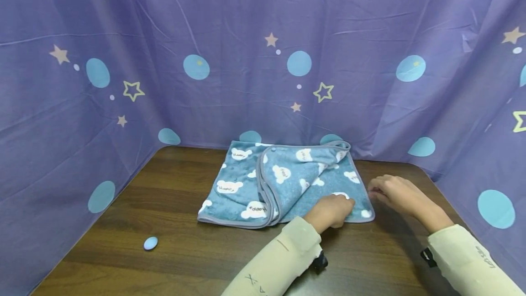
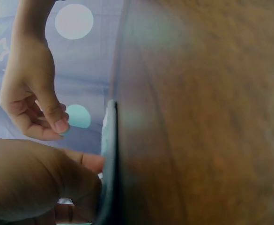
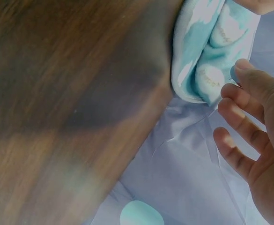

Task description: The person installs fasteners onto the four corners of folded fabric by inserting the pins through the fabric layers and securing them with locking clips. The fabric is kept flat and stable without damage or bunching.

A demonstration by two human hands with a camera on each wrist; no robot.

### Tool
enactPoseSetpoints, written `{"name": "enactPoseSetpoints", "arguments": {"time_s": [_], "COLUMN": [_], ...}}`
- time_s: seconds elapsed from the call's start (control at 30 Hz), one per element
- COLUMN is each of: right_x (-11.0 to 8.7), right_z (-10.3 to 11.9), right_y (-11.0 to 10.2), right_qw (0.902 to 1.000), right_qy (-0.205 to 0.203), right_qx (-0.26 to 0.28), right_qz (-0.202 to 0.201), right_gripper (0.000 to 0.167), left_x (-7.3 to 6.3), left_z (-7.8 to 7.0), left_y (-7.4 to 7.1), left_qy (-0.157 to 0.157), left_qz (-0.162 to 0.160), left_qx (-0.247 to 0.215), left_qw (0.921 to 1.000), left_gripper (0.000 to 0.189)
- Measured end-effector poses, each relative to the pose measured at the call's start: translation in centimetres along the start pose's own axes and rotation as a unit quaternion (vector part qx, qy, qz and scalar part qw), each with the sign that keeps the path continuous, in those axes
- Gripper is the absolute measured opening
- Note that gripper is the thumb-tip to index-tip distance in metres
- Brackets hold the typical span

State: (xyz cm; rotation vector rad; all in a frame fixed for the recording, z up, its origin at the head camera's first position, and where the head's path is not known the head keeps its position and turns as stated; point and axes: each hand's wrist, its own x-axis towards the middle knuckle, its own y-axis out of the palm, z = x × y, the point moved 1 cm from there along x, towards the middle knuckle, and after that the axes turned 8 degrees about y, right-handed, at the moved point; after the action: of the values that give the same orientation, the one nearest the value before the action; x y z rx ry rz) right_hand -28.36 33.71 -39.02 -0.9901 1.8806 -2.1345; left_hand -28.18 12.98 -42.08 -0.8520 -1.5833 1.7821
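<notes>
A teal fleece blanket (image 1: 232, 202) with white bear faces and grey binding lies folded on the table, its upper layer turned back diagonally. My left hand (image 1: 330, 211) is over its front edge toward the right, fingertips down at the fleece (image 2: 109, 136). No pucker shows in the cloth there. Just off the blanket's right edge, my right hand (image 1: 396, 195) is raised above the table. In the right wrist view, thumb and forefinger pinch a small blue piece (image 3: 233, 74), mostly hidden by the fingertips; the other fingers are loosely bent.
A small, smooth, light blue oval object (image 1: 150, 243) lies on the brown wooden table (image 1: 185, 264) at the left front. A purple curtain (image 1: 246, 26) printed with stars and blue dots encloses the table's back and sides. A blue round spot (image 1: 273, 149) shows on the blanket's turned-back corner.
</notes>
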Motion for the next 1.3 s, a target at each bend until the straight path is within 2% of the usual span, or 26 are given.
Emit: {"name": "enactPoseSetpoints", "arguments": {"time_s": [0.1, 0.23, 0.4, 0.63, 0.8, 1.07, 1.3], "right_x": [0.0, -0.1, -0.2, -0.1, -0.1, -0.2, -0.2], "right_z": [0.0, 0.0, 0.0, -0.2, -0.1, 0.1, 0.1], "right_y": [0.0, 0.1, 0.2, 0.5, 0.5, 0.3, 0.3], "right_qw": [1.0, 1.0, 1.0, 1.0, 1.0, 1.0, 1.0], "right_qy": [0.001, 0.003, 0.001, -0.002, -0.001, 0.002, -0.002], "right_qx": [0.0, -0.001, 0.002, 0.001, 0.001, 0.001, 0.002], "right_qz": [0.0, 0.003, 0.004, -0.002, 0.001, 0.007, -0.007], "right_gripper": [0.017, 0.016, 0.016, 0.018, 0.017, 0.015, 0.019], "left_x": [0.0, -0.1, -0.1, -0.1, 0.0, 0.6, 0.6], "left_z": [0.2, 0.6, 0.5, -0.2, -0.3, 0.2, 0.8], "left_y": [-0.1, -0.3, -0.6, -0.5, 0.0, 0.4, 0.2], "left_qy": [0.003, 0.028, 0.042, 0.016, -0.013, -0.043, -0.037], "left_qz": [0.003, 0.015, 0.005, 0.01, 0.009, 0.003, -0.043], "left_qx": [-0.011, -0.032, -0.034, -0.002, -0.002, -0.053, -0.08], "left_qw": [0.9999, 0.999, 0.9985, 0.9998, 0.9999, 0.9977, 0.9951], "left_gripper": [0.023, 0.023, 0.017, 0.021, 0.018, 0.012, 0.022]}}
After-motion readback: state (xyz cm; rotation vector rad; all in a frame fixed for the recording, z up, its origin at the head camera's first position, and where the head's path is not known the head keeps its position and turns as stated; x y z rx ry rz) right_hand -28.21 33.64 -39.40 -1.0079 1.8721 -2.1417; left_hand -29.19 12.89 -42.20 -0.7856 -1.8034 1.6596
